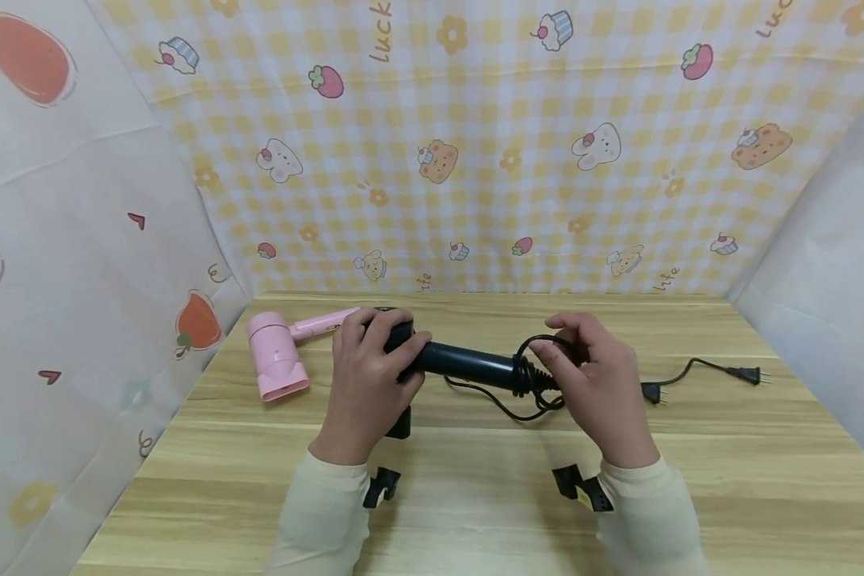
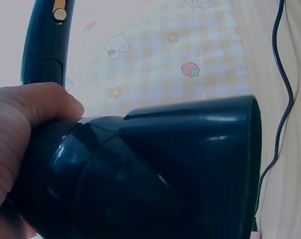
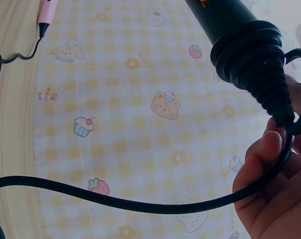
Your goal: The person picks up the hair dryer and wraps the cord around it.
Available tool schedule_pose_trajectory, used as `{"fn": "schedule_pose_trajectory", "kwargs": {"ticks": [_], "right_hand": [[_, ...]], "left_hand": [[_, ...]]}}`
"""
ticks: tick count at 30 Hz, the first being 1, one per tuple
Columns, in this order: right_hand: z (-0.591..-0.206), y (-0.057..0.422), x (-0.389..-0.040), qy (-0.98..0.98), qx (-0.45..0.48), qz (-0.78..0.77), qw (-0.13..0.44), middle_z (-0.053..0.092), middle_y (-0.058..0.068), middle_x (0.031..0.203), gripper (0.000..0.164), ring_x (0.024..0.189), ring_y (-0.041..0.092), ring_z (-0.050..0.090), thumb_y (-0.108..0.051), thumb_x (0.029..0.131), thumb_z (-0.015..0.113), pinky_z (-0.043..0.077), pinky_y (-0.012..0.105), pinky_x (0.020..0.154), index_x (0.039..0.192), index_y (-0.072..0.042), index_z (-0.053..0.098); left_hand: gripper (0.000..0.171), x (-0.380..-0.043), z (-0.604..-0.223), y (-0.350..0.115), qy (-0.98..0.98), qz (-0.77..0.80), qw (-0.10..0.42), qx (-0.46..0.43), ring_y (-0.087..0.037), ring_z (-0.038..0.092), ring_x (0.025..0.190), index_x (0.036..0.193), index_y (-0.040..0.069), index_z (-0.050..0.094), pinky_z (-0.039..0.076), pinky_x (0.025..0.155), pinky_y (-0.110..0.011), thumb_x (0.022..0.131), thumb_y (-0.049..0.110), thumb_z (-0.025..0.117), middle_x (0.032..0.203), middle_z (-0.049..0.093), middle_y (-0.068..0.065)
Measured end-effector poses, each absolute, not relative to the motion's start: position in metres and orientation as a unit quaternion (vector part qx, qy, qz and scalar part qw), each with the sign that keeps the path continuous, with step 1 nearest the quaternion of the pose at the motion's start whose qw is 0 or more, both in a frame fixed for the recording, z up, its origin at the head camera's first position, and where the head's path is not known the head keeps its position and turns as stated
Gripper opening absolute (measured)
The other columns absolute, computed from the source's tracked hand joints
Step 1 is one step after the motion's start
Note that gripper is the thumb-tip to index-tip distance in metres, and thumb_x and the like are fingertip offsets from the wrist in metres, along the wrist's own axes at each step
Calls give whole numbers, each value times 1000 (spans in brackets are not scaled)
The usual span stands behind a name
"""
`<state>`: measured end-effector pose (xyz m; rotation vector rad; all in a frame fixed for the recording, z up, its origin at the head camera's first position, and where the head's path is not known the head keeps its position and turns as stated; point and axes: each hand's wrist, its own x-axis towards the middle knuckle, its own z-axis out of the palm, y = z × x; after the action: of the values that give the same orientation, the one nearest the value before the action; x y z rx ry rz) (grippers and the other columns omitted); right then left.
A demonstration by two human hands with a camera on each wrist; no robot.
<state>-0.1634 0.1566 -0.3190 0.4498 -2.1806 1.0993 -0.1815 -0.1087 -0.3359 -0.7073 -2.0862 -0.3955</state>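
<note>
A dark, glossy hair dryer (image 1: 468, 364) is held with its handle pointing right. My left hand (image 1: 370, 368) grips it around the head, with the thumb near where the handle starts. In the left wrist view the wide nozzle (image 2: 195, 159) faces right. At the handle's end, my right hand (image 1: 605, 384) pinches the black cord (image 3: 155, 206) between bent fingers and thumb. Some cord is wound around the handle's end, beside the ribbed strain relief (image 3: 272, 94). A loose loop of cord hangs below the handle.
A pink hair dryer (image 1: 277, 356) lies at the left on the wooden table (image 1: 475, 504). Two black plugs, a far one (image 1: 749, 374) and a nearer one (image 1: 651, 392), lie at the right. A checkered cloth (image 1: 475, 200) hangs behind the table.
</note>
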Motion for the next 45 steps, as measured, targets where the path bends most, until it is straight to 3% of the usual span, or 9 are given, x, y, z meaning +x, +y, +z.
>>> {"fn": "schedule_pose_trajectory", "kwargs": {"ticks": [6,17,22,30,35,40,45], "right_hand": [[-321,160,-167,-833,148,459,271,68,0,91,13,80,10,60,-12,95,68,46,17,68,105,-5,65],[-325,167,-170,-801,163,545,187,62,5,90,15,77,19,57,-16,100,59,47,23,63,106,-5,68],[-330,161,-174,-821,190,504,192,66,1,92,16,74,16,58,-17,101,58,48,23,64,106,-9,70],[-336,154,-177,-840,230,441,217,70,-1,99,17,77,13,62,-10,100,59,52,29,66,109,-11,73],[-340,151,-180,-847,254,394,250,71,1,97,25,85,16,67,4,87,70,55,39,72,109,-9,74],[-340,145,-180,-845,269,382,261,72,4,91,28,78,16,65,16,77,73,54,40,70,88,-10,69],[-340,140,-177,-845,239,427,216,62,-3,74,28,61,13,50,12,82,69,44,32,58,75,-14,62]], "left_hand": [[35,-179,-334,-108,-832,-170,441,-290,-38,45,110,100,15,79,38,90,-58,66,10,89,119,59,-11],[36,-177,-328,-107,-810,-224,441,-314,-40,45,109,100,13,79,37,93,-55,66,5,86,119,59,-13],[37,-176,-327,-107,-809,-235,443,-307,-39,45,109,101,12,78,37,94,-54,65,5,87,120,59,-14],[32,-172,-324,-109,-823,-250,428,-279,-39,44,112,102,11,78,34,97,-52,71,6,82,122,58,-13],[36,-173,-325,-107,-816,-263,440,-267,-41,43,110,101,14,79,34,93,-55,68,2,85,121,57,-15],[38,-175,-328,-108,-814,-277,443,-255,-42,42,110,101,14,80,35,93,-55,67,0,86,121,57,-16],[38,-177,-329,-110,-818,-275,440,-249,-42,41,111,103,13,80,36,93,-55,67,1,86,122,57,-16]]}}
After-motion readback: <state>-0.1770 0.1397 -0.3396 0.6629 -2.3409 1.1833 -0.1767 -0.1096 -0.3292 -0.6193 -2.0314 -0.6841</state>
